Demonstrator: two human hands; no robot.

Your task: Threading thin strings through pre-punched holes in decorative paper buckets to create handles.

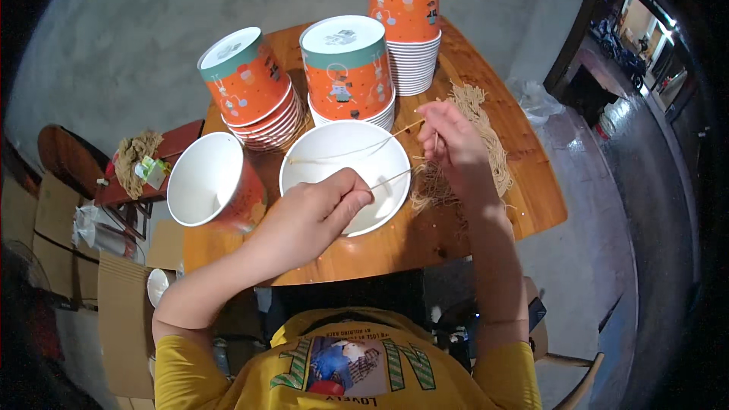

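Note:
My left hand [323, 212] is closed in a pinch on a thin tan string [395, 177], over the near rim of a white-lined paper bucket [304, 152]. Higher and to the right, my right hand [453, 140] pinches the same kind of string, and a loop of it hangs across the bucket's mouth. Whether both hands hold one single string I cannot tell. A loose bundle of tan strings [486, 129] lies on the table beside and under my right forearm. Left of my left hand, an orange paper bucket [209, 182] stands tilted, its white inside showing.
Three stacks of upside-down orange and green paper buckets, at left [247, 80], middle [345, 68] and right [406, 11], stand along the back of the wooden table [524, 197]. A red bench [178, 140] with another string bundle [137, 159] is at left; cardboard [121, 319] stands below.

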